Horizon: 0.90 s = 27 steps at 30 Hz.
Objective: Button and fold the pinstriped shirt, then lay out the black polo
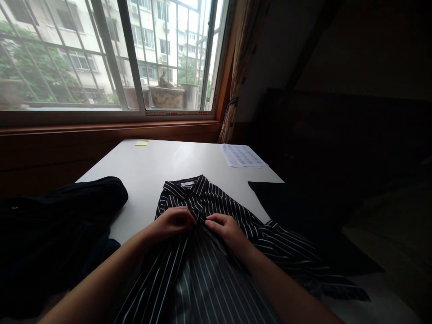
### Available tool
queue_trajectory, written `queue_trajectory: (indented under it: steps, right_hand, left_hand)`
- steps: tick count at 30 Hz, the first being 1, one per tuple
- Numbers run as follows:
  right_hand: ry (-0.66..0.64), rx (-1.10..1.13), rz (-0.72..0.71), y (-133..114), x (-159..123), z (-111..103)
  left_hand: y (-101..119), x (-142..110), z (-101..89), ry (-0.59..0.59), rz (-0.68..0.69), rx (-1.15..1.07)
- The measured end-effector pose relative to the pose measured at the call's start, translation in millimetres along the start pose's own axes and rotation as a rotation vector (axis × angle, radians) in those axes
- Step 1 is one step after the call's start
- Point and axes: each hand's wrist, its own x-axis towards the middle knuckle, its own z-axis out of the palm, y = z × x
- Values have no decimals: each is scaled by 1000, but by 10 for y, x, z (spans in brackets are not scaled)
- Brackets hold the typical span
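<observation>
A black shirt with white stripes [232, 200] lies face up on the white table, its collar pointing toward the window. Below the collar the front hangs open, showing the greyer inside of the back. My left hand [176, 220] pinches one front edge of the shirt, fingers closed on the cloth. Close by on the right, my right hand [225, 228] grips the opposite edge between thumb and fingers. Any button between the fingertips is too small to make out. One striped sleeve stretches out to the right.
Dark folded clothing [101, 198] lies at the table's left, and a flat dark cloth [303, 216] at the right. Printed sheets [243, 155] and a yellow sticky note [142, 143] rest near the far edge of the white table [175, 157]. A barred window [141, 112] stands beyond.
</observation>
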Motion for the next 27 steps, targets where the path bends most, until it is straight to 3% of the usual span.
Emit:
queue_trajectory:
  steps: [8, 14, 20, 27]
  right_hand:
    - [-16, -56, -18, -39, -29, 14]
    - [-1, -29, -7, -10, -48, 9]
    - [16, -3, -12, -14, -48, 12]
    - [1, 24, -22, -38, -66, 7]
  left_hand:
    - [27, 20, 114, 179, 130, 104]
    - [82, 4, 207, 312, 309, 361]
    - [77, -46, 274, 253, 443, 678]
    - [118, -57, 262, 194, 498, 767]
